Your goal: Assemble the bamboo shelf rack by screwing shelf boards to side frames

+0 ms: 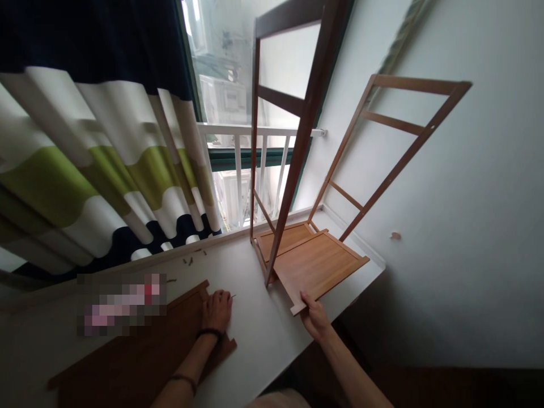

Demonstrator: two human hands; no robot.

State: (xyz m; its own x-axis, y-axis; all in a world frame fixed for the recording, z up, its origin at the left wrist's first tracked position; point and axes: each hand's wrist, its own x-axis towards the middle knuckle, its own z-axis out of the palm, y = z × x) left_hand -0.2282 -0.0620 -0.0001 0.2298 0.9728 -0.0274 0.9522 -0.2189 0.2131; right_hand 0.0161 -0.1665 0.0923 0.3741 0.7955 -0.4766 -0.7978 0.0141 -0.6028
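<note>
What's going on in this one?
A person is handling wooden furniture parts at a white table. Their right hand grips the near corner of a light-brown rectangular wooden panel, beside a tall dark-brown wooden frame and a lighter brown wooden frame. Their left hand is at one end of a dark-brown wooden panel, with a small thin piece sticking out of it. Whether anything is fastened isn't clear.

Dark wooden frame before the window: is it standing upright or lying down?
Upright: the frame rises steeply from the white table.
</note>
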